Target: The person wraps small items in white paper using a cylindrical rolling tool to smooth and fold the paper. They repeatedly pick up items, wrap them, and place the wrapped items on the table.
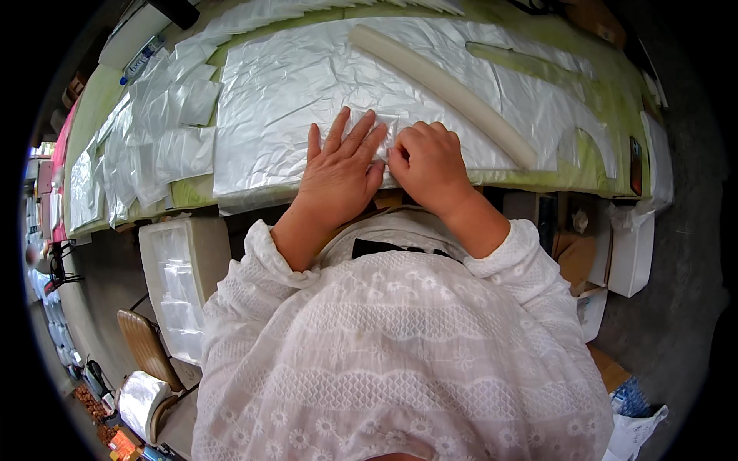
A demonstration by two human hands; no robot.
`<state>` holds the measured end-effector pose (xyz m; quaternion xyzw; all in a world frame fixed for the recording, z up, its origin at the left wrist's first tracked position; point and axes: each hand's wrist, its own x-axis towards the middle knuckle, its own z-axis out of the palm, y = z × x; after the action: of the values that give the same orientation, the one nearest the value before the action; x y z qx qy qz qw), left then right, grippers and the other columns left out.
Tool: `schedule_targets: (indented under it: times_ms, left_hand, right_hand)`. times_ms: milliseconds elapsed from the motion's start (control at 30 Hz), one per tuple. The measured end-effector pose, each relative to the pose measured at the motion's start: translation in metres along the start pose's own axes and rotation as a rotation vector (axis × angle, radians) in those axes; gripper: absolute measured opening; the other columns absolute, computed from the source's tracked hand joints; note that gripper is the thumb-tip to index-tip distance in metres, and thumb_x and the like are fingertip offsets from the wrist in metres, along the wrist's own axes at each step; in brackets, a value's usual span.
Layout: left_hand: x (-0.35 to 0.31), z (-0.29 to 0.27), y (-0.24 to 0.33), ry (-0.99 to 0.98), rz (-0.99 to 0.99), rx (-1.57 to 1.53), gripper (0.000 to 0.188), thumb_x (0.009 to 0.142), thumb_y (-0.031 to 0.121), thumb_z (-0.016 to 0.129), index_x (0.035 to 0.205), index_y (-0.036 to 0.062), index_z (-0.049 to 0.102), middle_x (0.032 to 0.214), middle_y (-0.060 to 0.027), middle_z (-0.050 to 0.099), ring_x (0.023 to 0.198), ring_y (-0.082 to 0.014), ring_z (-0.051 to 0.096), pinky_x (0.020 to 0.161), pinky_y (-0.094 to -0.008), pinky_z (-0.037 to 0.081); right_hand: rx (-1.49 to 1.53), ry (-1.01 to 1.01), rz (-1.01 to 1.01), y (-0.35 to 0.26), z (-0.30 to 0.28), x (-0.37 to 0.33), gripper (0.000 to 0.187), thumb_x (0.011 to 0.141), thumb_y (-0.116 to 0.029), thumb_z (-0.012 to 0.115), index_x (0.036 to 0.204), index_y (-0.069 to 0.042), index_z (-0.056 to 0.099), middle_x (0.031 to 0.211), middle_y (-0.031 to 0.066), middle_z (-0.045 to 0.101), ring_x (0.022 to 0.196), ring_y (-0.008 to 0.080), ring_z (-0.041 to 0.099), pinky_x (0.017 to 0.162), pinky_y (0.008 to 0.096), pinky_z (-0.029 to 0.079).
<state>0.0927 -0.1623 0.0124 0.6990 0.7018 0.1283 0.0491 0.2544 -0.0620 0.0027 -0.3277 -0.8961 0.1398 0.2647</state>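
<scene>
A wide stack of clear plastic sheets (pixel 269 84) lies wrinkled and shiny across the table in front of me. My left hand (pixel 338 173) rests flat on its near part, fingers spread and holding nothing. Close beside it, my right hand (pixel 430 161) is closed, with its fingers curled down against the plastic. Whatever may be between those fingers is hidden. Creased film shows in the small gap between the two hands. A long cream-coloured tube (pixel 442 92) lies slantwise on the sheets, its near end to the right of my right hand.
Smaller clear plastic bags (pixel 184 154) overlap on the table's left side. A blue-and-white package (pixel 142 59) lies at the far left, and a dark phone-like object (pixel 636 165) near the right edge. Below the table stand a white bin (pixel 215 253) and a brown chair (pixel 146 346).
</scene>
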Motion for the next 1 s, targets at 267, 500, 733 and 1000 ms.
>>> schedule_targets:
  times_ms: [267, 500, 733, 1000]
  left_hand:
    - [-0.028, 0.001, 0.005, 0.17, -0.05, -0.165, 0.061, 0.093, 0.029, 0.071, 0.148, 0.0134, 0.05, 0.156, -0.02, 0.041, 0.143, -0.0377, 0.04, 0.118, -0.0564, 0.03]
    - [-0.108, 0.025, 0.022, 0.254, -0.457, -1.447, 0.059, 0.096, -0.003, 0.068, 0.15, 0.0084, 0.047, 0.144, -0.008, 0.048, 0.114, -0.0135, 0.058, 0.098, -0.0305, 0.051]
    - [-0.105, 0.017, 0.013, 0.278, -0.67, -1.516, 0.036, 0.101, -0.001, 0.059, 0.136, 0.0025, 0.059, 0.124, -0.0038, 0.064, 0.11, -0.0083, 0.059, 0.096, -0.0244, 0.048]
    - [-0.06, -0.112, -0.221, 0.72, -0.595, -0.571, 0.045, 0.095, 0.003, 0.055, 0.139, 0.0083, 0.063, 0.131, -0.0075, 0.064, 0.092, -0.0159, 0.066, 0.08, -0.0278, 0.052]
  right_hand:
    - [-0.048, -0.183, 0.029, -0.003, -0.007, 0.022, 0.045, 0.088, -0.037, 0.073, 0.128, -0.016, 0.069, 0.091, 0.0098, 0.071, 0.085, 0.0322, 0.067, 0.077, 0.0469, 0.051]
    - [-0.004, -0.388, -0.058, -0.031, -0.027, 0.009, 0.042, 0.087, -0.037, 0.073, 0.126, -0.02, 0.072, 0.096, 0.0111, 0.066, 0.096, 0.032, 0.063, 0.084, 0.0485, 0.047]
    - [0.396, -0.235, -0.143, -0.033, -0.024, -0.03, 0.032, 0.082, -0.018, 0.077, 0.113, -0.013, 0.073, 0.088, 0.0051, 0.061, 0.087, 0.0267, 0.059, 0.081, 0.0438, 0.043]
    - [0.406, -0.075, -0.158, -0.018, -0.023, -0.04, 0.021, 0.081, -0.007, 0.075, 0.101, -0.01, 0.072, 0.088, 0.0045, 0.066, 0.082, 0.0268, 0.061, 0.079, 0.0397, 0.044]
